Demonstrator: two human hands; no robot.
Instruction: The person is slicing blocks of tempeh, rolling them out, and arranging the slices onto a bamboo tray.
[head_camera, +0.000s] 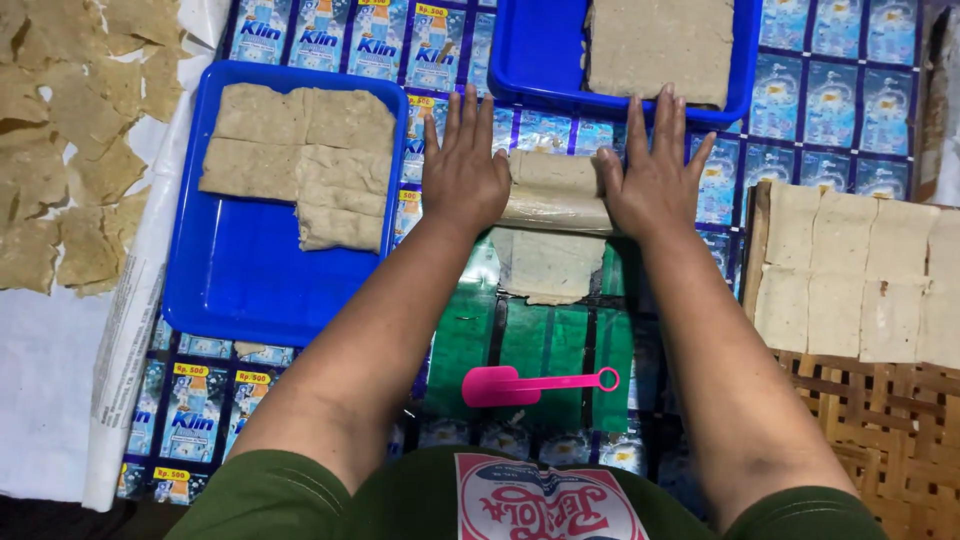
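- Nearest the camera, a pink plastic scraper (535, 383) lies flat on the green sheet (560, 350), well apart from both hands.
- Left hand (462, 170) is open, palm down, fingers spread, pressing on the left end of a rolling pin (556, 208).
- Right hand (655, 180) is likewise open and flat, palm on the pin's right end.
- Between the hands, a strip of tan dough (553, 172) is draped over the pin, and the flattened dough sheet (546, 265) lies just below it on the green sheet.
- To the left, a blue tray (240, 290) holds several slabs of dough (300, 160) in its upper half.
- Ahead of the hands, a second blue tray (530, 50) carries one large dough slab (660, 45).
- On the right, a woven mat (890, 430) bears pale cut squares (850, 285) laid edge to edge.
- At far left, thin dried pieces (70, 150) lie scattered on white paper (50, 380).
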